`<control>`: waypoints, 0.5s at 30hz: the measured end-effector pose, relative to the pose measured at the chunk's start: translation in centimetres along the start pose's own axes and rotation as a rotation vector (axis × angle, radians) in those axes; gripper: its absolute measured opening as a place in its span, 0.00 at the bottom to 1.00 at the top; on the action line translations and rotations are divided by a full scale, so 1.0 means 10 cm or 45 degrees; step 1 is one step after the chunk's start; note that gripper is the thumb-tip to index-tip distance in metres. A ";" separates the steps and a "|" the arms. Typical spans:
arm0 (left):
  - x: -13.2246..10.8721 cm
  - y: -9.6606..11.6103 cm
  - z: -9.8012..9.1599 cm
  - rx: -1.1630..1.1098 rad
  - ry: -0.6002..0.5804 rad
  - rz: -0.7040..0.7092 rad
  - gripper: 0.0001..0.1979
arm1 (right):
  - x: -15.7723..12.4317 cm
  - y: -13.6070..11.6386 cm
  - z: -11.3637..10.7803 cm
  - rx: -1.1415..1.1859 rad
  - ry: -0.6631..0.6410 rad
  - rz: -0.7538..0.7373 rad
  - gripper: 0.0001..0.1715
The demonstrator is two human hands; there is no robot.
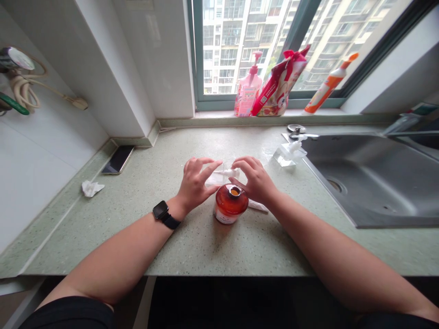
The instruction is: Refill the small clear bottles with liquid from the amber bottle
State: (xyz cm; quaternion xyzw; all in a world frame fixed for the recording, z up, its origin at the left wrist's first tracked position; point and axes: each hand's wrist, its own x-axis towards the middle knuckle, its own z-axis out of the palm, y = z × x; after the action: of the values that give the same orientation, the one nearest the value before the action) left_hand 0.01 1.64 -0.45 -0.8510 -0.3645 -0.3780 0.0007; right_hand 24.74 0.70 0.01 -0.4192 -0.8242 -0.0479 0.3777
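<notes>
An amber, round-shouldered bottle [232, 204] with a pale label stands upright on the counter, its mouth uncapped. My left hand [199, 180] is just left of the bottle, thumb and fingers apart. To the right, my right hand [255, 180] curves beside the bottle's neck, its thumb near or touching the shoulder and its fingers apart. Behind the bottle, between both hands, is a whitish, partly see-through object [222, 174]; its kind is unclear, and my fingertips partly cover it. A flat white piece [258, 206] pokes out beneath my right hand.
A clear block-shaped bottle with a white pump [286, 154] stands by the steel sink [370, 183]. Leftward lie a phone [118, 160] and a crumpled tissue [92, 188]. On the windowsill are a pink pump bottle [247, 93], a red bag [281, 87] and an orange-white bottle [325, 89].
</notes>
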 end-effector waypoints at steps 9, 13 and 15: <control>-0.01 0.00 0.01 0.043 0.010 0.020 0.32 | 0.00 -0.01 -0.01 0.040 -0.024 0.036 0.12; -0.01 0.00 0.01 0.049 0.011 0.041 0.31 | 0.01 -0.02 -0.01 0.037 -0.036 0.089 0.07; 0.00 0.00 0.01 0.052 0.014 0.040 0.32 | 0.01 -0.02 -0.01 0.029 -0.039 0.108 0.08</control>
State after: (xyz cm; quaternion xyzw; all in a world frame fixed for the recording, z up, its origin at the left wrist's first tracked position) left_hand 0.08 1.62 -0.55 -0.8544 -0.3587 -0.3751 0.0259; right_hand 24.62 0.63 0.19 -0.4499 -0.8119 -0.0161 0.3716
